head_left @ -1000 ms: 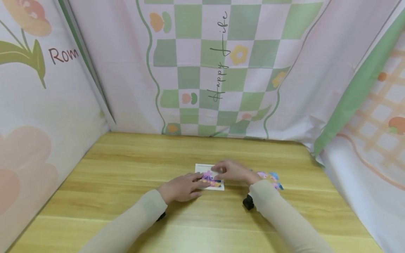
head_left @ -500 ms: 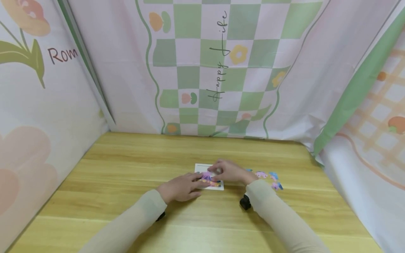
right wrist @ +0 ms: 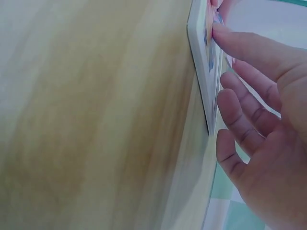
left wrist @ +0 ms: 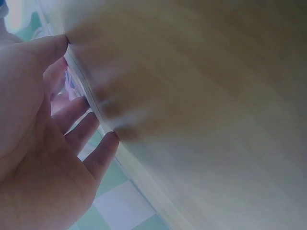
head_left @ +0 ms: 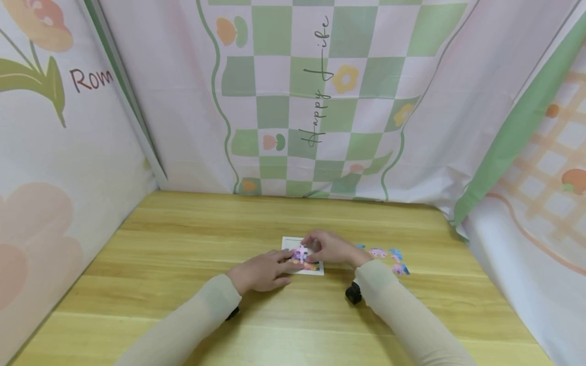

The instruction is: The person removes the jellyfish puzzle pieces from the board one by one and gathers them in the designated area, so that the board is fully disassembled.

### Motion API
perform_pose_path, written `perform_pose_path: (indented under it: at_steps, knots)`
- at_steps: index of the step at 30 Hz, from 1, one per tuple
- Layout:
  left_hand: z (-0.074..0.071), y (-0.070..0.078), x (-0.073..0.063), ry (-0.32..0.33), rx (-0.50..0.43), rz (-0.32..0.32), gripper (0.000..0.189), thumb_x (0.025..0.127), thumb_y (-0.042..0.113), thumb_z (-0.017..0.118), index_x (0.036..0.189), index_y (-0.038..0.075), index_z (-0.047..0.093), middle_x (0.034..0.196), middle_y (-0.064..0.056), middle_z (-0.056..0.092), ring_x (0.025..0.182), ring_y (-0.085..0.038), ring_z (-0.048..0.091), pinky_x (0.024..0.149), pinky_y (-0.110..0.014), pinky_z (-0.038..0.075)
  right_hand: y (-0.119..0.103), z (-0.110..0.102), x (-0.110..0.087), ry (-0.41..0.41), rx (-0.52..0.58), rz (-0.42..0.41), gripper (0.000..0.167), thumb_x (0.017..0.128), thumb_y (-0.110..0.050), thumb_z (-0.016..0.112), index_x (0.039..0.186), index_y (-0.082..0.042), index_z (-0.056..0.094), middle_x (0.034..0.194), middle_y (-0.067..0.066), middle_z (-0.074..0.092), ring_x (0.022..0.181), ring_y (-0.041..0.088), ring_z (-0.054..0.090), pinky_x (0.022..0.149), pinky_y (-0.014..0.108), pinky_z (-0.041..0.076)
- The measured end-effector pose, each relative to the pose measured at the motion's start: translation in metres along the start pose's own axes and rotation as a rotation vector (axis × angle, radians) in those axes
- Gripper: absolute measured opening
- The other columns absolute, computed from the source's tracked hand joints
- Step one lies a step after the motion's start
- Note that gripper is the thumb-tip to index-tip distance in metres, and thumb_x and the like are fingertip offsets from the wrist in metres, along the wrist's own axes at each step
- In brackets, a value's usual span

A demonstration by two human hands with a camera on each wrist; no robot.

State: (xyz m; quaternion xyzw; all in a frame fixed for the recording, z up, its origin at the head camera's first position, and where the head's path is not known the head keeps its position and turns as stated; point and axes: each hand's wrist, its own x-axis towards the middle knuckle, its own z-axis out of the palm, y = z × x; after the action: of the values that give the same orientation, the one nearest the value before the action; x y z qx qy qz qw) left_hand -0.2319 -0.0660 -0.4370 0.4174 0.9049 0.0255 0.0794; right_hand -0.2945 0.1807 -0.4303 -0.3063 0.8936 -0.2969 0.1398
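Observation:
A white-rimmed puzzle tray (head_left: 287, 239) lies on the table with a pink, purple and orange picture partly filling its near part. My left hand (head_left: 263, 271) rests at its left side, fingers stretched over the picture. In the left wrist view that left hand (left wrist: 45, 129) has its fingers spread, tips on the tray edge. Over the picture, a pale pink jigsaw piece (head_left: 300, 253) with knobs sits between the thumb and finger of my right hand (head_left: 333, 249). The right wrist view has the right thumb (right wrist: 240, 43) at the tray's surface, its other fingers loosely bent.
Right of the tray lie several loose jigsaw pieces, among them a pink-purple piece (head_left: 378, 252), a blue-and-pink piece (head_left: 396, 254) and another piece (head_left: 401, 269). Patterned cloth (head_left: 302, 112) hangs behind the wooden table (head_left: 206, 218) and along both sides.
My right hand has shifted slightly left, and more of the loose pieces beside its wrist show. The pale jigsaw piece at its fingertips now stands out over the picture. My left hand stays put.

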Motion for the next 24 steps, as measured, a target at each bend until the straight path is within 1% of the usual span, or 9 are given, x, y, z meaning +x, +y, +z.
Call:
perform_pose_path:
  at_steps: [2, 5, 7, 11, 17, 24]
  knots:
    - [-0.0001, 0.0, 0.0, -0.002, -0.002, -0.002, 0.05, 0.107, 0.035, 0.048, 0.156, 0.03, 0.039, 0.162, -0.011, 0.029, 0.143, -0.032, 0.035, 0.114, -0.046, 0.036, 0.0003, 0.0004, 0.0005, 0.004, 0.019, 0.002, 0.036, 0.089, -0.016, 0.078, 0.122, -0.008, 0.064, 0.114, 0.001, 0.065, 0.092, 0.015, 0.06, 0.081, 0.036, 0.054]
    - [-0.0003, 0.0001, -0.0001, -0.01, -0.001, -0.012, 0.05, 0.107, 0.036, 0.047, 0.156, 0.032, 0.038, 0.163, -0.01, 0.027, 0.144, -0.032, 0.034, 0.113, -0.046, 0.036, -0.0001, 0.0008, 0.0009, 0.003, 0.045, 0.013, 0.035, 0.089, -0.015, 0.078, 0.12, -0.01, 0.063, 0.115, 0.001, 0.065, 0.093, 0.015, 0.061, 0.082, 0.035, 0.054]
    - [0.0005, -0.0004, 0.0004, -0.012, -0.003, -0.016, 0.05, 0.107, 0.036, 0.047, 0.156, 0.033, 0.037, 0.163, -0.009, 0.026, 0.144, -0.031, 0.034, 0.114, -0.046, 0.036, -0.0006, 0.0011, 0.0005, 0.003, 0.062, 0.009, 0.034, 0.09, -0.014, 0.077, 0.12, -0.01, 0.063, 0.115, 0.002, 0.065, 0.095, 0.016, 0.062, 0.084, 0.036, 0.055]
    - [0.0019, -0.0011, 0.0014, -0.009, -0.002, -0.014, 0.05, 0.107, 0.036, 0.047, 0.156, 0.031, 0.039, 0.163, -0.009, 0.027, 0.145, -0.031, 0.032, 0.115, -0.046, 0.033, -0.0003, 0.0024, 0.0004, 0.013, 0.072, -0.001, 0.029, 0.093, -0.018, 0.074, 0.119, -0.012, 0.062, 0.111, 0.0, 0.065, 0.096, 0.016, 0.063, 0.086, 0.038, 0.055]
    - [0.0022, -0.0012, 0.0013, 0.0, 0.001, 0.002, 0.049, 0.107, 0.035, 0.048, 0.155, 0.027, 0.041, 0.162, -0.011, 0.028, 0.146, -0.029, 0.031, 0.117, -0.044, 0.03, -0.002, 0.0047, 0.0013, 0.039, 0.075, 0.005, 0.019, 0.097, -0.017, 0.069, 0.114, -0.016, 0.06, 0.094, -0.004, 0.067, 0.085, 0.014, 0.063, 0.078, 0.036, 0.054]
    - [0.0022, -0.001, 0.0013, -0.001, 0.0, 0.003, 0.049, 0.107, 0.035, 0.048, 0.155, 0.027, 0.041, 0.162, -0.011, 0.029, 0.146, -0.029, 0.031, 0.117, -0.044, 0.03, -0.0069, 0.0034, -0.0008, 0.031, 0.116, 0.011, 0.015, 0.099, -0.016, 0.066, 0.113, -0.013, 0.06, 0.089, -0.003, 0.068, 0.08, 0.016, 0.064, 0.072, 0.035, 0.054]
